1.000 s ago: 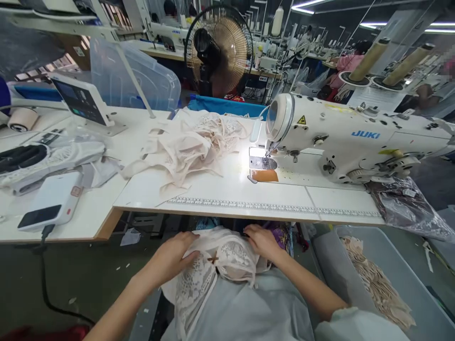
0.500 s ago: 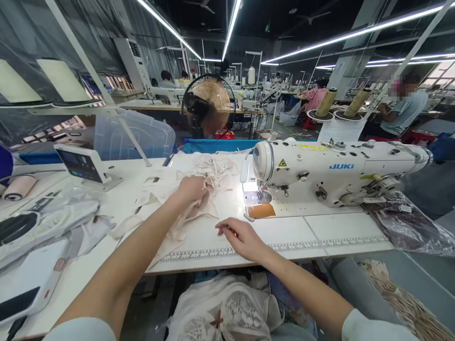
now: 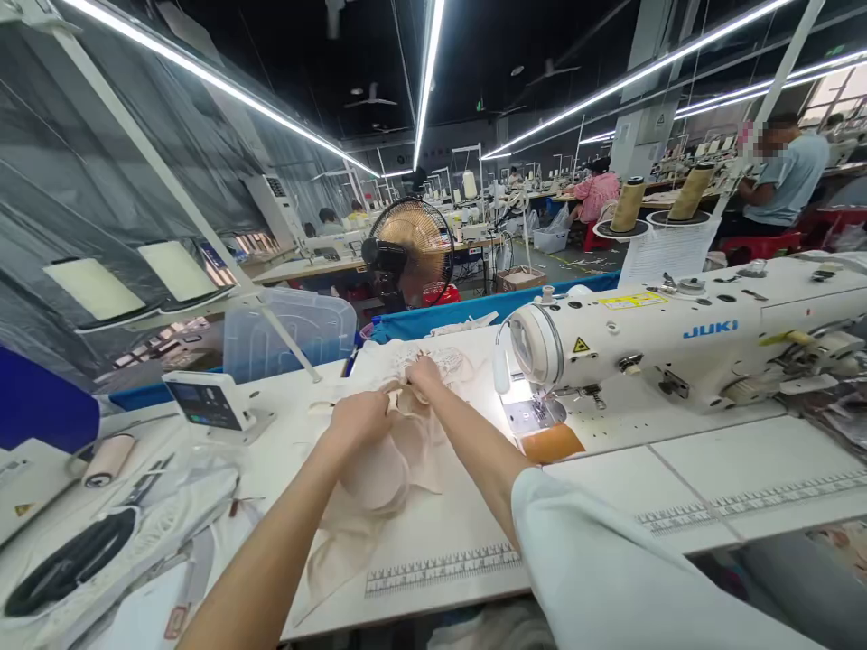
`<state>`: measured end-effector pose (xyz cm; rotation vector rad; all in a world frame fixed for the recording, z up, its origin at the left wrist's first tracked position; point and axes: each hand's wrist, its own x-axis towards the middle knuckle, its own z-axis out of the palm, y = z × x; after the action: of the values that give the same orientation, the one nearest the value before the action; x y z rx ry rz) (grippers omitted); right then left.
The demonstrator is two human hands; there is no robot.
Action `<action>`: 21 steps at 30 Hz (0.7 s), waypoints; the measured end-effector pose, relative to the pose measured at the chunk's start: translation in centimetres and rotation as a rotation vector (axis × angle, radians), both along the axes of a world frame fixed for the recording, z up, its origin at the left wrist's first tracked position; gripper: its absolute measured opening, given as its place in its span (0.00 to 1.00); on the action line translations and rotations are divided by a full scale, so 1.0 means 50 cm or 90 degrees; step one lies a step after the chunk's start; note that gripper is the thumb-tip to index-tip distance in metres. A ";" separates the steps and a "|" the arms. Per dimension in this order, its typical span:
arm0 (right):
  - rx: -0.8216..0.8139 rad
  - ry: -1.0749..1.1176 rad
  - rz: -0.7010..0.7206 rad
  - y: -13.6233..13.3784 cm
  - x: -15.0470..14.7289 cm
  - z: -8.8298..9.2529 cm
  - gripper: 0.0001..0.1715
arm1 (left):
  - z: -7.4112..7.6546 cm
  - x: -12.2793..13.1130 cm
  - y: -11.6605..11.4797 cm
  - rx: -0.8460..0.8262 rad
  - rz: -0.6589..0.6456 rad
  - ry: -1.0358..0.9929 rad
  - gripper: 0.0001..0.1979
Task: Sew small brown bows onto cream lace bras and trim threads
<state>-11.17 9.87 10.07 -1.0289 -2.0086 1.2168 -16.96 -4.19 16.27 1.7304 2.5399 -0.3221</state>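
Note:
A cream lace bra (image 3: 379,474) lies on the white sewing table, its rounded cup facing up toward me. My left hand (image 3: 362,420) is closed on the bra's edge above this cup. Farther forward, my right hand (image 3: 424,375) pinches the same bra near its lace part; its fingertips are partly hidden. Right of both hands is the white sewing machine (image 3: 610,334), its lamp lighting the needle plate (image 3: 532,415). An orange-brown piece (image 3: 552,443) lies in front of that plate.
A ruler strip (image 3: 443,569) runs along the table's front edge. To the left are a small screen (image 3: 207,402), a thread spool (image 3: 108,460) and a white shoe (image 3: 163,515). Behind the table stand a clear plastic bin (image 3: 291,334) and a fan (image 3: 420,248). Other people sit farther back.
My right hand has moved from the table's front forward to the bra and taken hold of it. The bra's cup now shows beneath my left hand. The view has shifted.

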 end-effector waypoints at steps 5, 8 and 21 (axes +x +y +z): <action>-0.087 -0.006 -0.028 0.006 -0.032 0.017 0.22 | 0.019 -0.002 -0.044 0.063 0.021 -0.005 0.09; -0.040 0.057 -0.006 -0.019 -0.045 0.082 0.20 | 0.032 -0.007 -0.105 0.128 0.059 -0.026 0.15; 0.120 0.332 0.303 -0.318 0.046 0.277 0.20 | -0.024 0.061 -0.470 0.393 0.130 -0.584 0.30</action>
<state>-8.85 -6.01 23.90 -0.1083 -1.9347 1.3231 -13.90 -27.69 15.06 1.2329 2.1196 1.0982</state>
